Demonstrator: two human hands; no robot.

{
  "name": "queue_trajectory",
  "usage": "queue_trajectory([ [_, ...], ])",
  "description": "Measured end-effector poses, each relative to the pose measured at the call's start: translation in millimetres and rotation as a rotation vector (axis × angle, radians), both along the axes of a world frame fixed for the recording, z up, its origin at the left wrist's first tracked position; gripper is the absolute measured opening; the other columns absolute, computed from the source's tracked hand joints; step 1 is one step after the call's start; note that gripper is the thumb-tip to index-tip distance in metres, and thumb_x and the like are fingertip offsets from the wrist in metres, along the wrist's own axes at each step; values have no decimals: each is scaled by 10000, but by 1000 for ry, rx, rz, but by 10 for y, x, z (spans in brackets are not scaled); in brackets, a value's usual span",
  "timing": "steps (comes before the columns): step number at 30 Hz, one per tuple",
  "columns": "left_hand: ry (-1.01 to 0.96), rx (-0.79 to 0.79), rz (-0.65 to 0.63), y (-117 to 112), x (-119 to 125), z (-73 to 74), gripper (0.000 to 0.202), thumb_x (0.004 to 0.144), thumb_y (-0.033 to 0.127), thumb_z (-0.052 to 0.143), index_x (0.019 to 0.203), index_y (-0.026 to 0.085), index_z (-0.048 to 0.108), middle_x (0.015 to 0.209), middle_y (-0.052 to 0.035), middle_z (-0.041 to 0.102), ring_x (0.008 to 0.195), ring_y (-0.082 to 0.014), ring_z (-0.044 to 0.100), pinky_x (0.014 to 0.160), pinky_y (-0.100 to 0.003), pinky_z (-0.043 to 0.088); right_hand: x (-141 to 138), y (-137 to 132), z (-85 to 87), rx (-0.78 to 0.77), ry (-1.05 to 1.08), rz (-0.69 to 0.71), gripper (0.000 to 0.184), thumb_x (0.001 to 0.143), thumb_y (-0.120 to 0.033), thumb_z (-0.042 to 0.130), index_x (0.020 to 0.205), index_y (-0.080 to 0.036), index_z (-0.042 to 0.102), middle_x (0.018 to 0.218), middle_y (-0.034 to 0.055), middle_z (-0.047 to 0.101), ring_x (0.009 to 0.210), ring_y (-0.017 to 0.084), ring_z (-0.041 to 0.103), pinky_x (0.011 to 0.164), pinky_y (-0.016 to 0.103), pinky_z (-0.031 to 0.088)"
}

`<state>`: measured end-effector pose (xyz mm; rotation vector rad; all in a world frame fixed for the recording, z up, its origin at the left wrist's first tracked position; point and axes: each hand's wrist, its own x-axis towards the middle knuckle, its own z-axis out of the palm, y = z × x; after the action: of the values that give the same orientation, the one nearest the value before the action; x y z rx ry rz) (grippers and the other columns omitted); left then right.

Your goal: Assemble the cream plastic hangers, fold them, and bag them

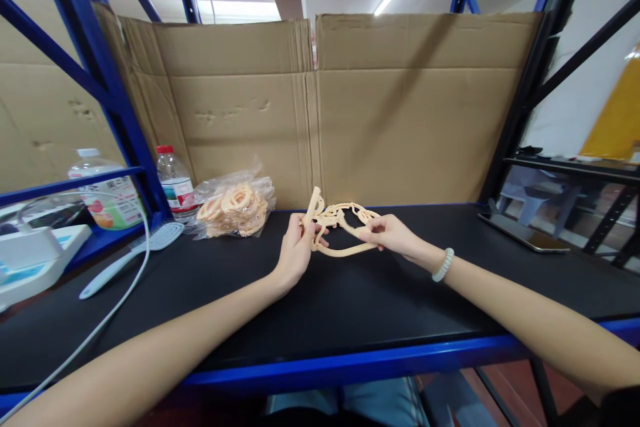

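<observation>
Over the middle of the black shelf top, both hands hold a beige, rubbery-looking band that curves between them. My left hand is closed on its left side, with thumb and fingers pinched around it; a flat strip end sticks up above that hand. With thumb and fingertips, my right hand pinches the band's right side. Just behind the hands lies a loose tangle of similar beige bands. Where one band ends and another begins is hard to tell. A clear plastic bag of beige loops sits left of my left hand.
A red-capped bottle stands beside the bag. Further left are a light blue brush-like tool, a white cable, a white-capped jug and a white power strip. Cardboard walls the back. A dark flat device lies right.
</observation>
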<state>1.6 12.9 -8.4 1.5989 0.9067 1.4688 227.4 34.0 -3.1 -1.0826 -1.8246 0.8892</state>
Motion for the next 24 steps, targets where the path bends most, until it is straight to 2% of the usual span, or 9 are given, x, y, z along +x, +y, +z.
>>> queue_trajectory([
  [2,59,1,-64,-8,-7,26,312,840,485,504,874,186,423,828,-18,613,614,-133,600,593,-266,469,12,0,20,-83,187,15,351,654,-440,740,592,-149,555,547,-28,512,477,76,484,487,236,471],
  [4,145,23,-169,-32,-7,58,320,834,490,514,885,177,466,905,-40,608,749,-160,602,676,-288,474,17,0,29,-139,346,49,360,621,-422,779,625,-151,542,626,-14,562,548,85,553,598,269,546],
  [7,286,5,-381,-89,5,105,331,795,480,588,903,180,501,1080,-73,575,952,-203,572,786,-320,467,-10,-6,6,-145,483,75,363,570,-379,821,685,-149,565,708,-4,594,645,111,614,684,301,577],
  [9,309,-131,-526,-122,19,123,344,760,470,643,879,192,479,1132,-72,551,914,-197,597,724,-304,484,-54,-27,-26,-124,519,87,352,565,-351,826,702,-149,572,721,-8,598,669,122,630,686,304,580],
  [11,254,-289,-608,-136,34,125,364,760,502,630,844,195,455,1039,-62,575,770,-169,621,590,-259,473,-107,-62,-58,-95,522,120,329,578,-322,820,690,-155,559,723,-17,597,666,118,633,676,296,576],
  [15,138,-396,-546,-111,43,100,333,780,484,598,878,187,484,799,-35,619,616,-127,576,507,-209,409,-183,-131,-100,19,418,170,290,618,-317,795,664,-161,555,732,-17,594,648,111,620,642,278,556],
  [19,345,-365,-469,-83,16,68,326,787,416,608,982,172,514,735,-21,644,446,-74,430,418,-182,271,-179,-155,-87,135,209,205,248,667,-359,762,738,-170,618,741,10,621,675,149,624,638,303,533],
  [21,470,-284,-480,-78,5,62,308,831,453,533,935,163,545,703,-9,622,439,-77,398,423,-194,266,-157,-167,-44,233,96,227,227,707,-373,733,774,-173,649,763,27,640,706,163,620,660,311,513],
  [24,631,-67,-422,-85,6,72,330,874,467,440,877,169,582,700,-4,588,576,-126,477,532,-223,354,-128,-206,47,392,-40,252,195,773,-375,679,779,-180,682,793,41,662,756,171,611,724,321,484],
])
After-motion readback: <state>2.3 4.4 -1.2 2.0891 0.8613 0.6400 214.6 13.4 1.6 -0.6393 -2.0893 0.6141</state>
